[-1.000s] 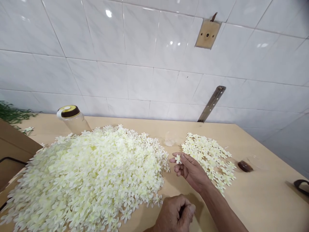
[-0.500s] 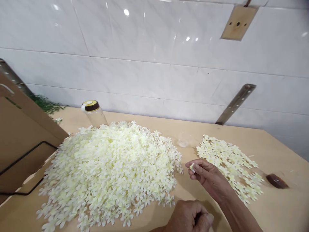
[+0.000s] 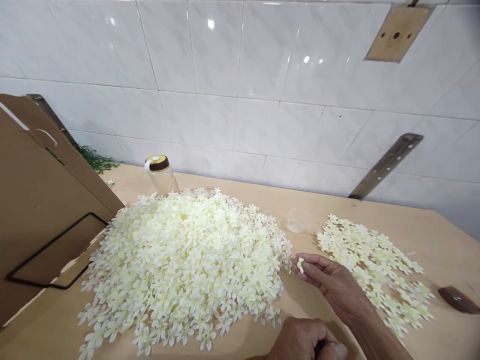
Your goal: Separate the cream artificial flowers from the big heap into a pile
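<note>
In the head view a large heap of cream-white artificial flowers (image 3: 187, 250) lies on the table. My right hand (image 3: 333, 282) is at the heap's right edge, with thumb and fingertips pinching one small white flower (image 3: 300, 265). Below it, at the bottom edge, my left hand (image 3: 305, 340) is curled closed with its back towards me. Whatever its fingers hold, if anything, is hidden. A flatter spread of flowers (image 3: 375, 265) lies to the right, partly behind my right forearm.
A cardboard box (image 3: 48, 175) with a black wire frame (image 3: 56, 250) stands on the left. Behind the heap are a clear bottle (image 3: 163, 177) and green foliage (image 3: 95, 159). A clear plastic piece (image 3: 298, 225) and a dark brown object (image 3: 458, 300) lie on the table. A metal bracket (image 3: 386, 167) leans by the wall.
The view has swung left, so everything appears shifted right. My right hand is nearer the heap, and the flower in its fingers has turned and shows more. My left hand remains closed.
</note>
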Motion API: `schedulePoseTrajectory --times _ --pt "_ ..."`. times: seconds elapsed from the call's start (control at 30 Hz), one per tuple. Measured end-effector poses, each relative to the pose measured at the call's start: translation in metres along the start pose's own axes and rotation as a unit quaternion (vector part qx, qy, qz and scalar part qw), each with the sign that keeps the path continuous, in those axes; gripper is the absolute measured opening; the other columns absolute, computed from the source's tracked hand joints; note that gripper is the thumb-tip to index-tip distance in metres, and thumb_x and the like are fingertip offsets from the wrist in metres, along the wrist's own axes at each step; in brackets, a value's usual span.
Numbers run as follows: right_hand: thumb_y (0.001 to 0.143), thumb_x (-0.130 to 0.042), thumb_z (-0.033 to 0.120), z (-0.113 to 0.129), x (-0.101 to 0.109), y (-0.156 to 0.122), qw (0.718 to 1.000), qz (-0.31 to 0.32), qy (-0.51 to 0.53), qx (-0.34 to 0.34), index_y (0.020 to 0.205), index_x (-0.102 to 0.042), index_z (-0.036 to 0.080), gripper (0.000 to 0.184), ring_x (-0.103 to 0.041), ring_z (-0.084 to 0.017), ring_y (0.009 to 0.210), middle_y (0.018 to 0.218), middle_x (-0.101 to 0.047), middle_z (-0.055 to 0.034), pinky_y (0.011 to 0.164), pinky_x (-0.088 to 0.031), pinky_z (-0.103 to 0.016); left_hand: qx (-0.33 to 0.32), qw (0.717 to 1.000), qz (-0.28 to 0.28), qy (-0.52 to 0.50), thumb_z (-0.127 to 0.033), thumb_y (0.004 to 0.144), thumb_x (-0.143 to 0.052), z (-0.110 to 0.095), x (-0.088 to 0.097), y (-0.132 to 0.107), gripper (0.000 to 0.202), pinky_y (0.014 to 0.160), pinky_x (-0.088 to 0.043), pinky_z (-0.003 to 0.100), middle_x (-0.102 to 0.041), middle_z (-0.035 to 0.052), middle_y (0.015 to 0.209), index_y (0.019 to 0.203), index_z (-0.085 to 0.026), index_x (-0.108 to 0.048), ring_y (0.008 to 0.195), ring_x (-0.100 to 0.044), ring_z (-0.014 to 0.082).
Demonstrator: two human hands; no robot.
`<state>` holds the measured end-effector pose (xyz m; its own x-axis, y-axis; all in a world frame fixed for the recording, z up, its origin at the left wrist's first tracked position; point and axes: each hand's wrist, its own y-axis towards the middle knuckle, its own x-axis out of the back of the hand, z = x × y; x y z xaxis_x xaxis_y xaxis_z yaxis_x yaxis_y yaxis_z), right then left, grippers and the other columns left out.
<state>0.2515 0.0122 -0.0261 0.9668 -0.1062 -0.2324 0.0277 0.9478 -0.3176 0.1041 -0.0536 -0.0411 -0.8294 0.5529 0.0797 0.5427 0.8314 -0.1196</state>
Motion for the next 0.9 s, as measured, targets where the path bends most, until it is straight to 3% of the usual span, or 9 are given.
schedulePoseTrajectory --times 0.1,0.2,0.5,0.77,0.9 --pt "0.067 -0.089 0.035 0.001 -0.001 0.0 1.0 0.0 -0.007 0.011 0.086 -0.077 0.018 0.028 -0.065 -0.016 0.071 0.079 -0.07 -0.0041 0.067 -0.056 -0.027 0.0 1.0 0.001 0.001 -0.028 0.079 -0.064 -0.001 0.0 0.0 0.019 0.047 -0.03 0.021 -0.06 0.0011 0.06 0.075 -0.012 -0.073 0.049 -0.04 0.0083" --pt "0.07 -0.087 0.035 0.003 -0.002 -0.001 0.999 0.009 -0.01 0.029 0.087 -0.076 0.019 0.026 -0.059 -0.012 0.062 0.071 -0.065 -0.0011 0.054 -0.049 -0.021 -0.002 1.0 -0.009 0.0 -0.027 0.08 -0.064 0.001 -0.002 0.001 0.018 0.046 -0.028 0.02 -0.058 0.0005 0.058 0.074 -0.012 -0.072 0.048 -0.039 0.008" --pt "0.071 -0.086 0.037 0.002 -0.001 -0.003 0.998 0.04 -0.043 0.028 0.11 -0.073 0.021 0.044 -0.066 -0.017 0.076 0.082 -0.071 -0.004 0.078 -0.053 -0.031 0.006 1.0 0.013 0.003 -0.031 0.082 -0.064 0.01 -0.002 0.001 0.021 0.048 -0.031 0.02 -0.061 0.0014 0.063 0.078 -0.012 -0.072 0.051 -0.042 0.0087" --pt "0.074 -0.077 0.056 0.002 -0.003 -0.001 0.981 -0.009 -0.188 0.055 0.112 -0.073 0.015 0.056 -0.065 -0.019 0.062 0.068 -0.07 -0.0053 0.061 -0.051 -0.031 0.007 1.0 0.012 0.011 -0.031 0.081 -0.064 0.005 -0.002 0.001 0.02 0.048 -0.03 0.02 -0.057 0.0 0.058 0.075 -0.013 -0.07 0.05 -0.039 0.0083" --pt "0.075 -0.074 0.059 0.007 -0.006 -0.006 0.968 -0.017 -0.232 0.092 0.087 -0.077 0.016 0.044 -0.059 -0.017 0.049 0.057 -0.065 -0.0031 0.051 -0.048 -0.029 -0.019 1.0 -0.018 0.007 -0.03 0.081 -0.063 0.004 -0.003 0.001 0.02 0.048 -0.029 0.02 -0.055 -0.0002 0.057 0.07 -0.014 -0.066 0.05 -0.04 0.0084"
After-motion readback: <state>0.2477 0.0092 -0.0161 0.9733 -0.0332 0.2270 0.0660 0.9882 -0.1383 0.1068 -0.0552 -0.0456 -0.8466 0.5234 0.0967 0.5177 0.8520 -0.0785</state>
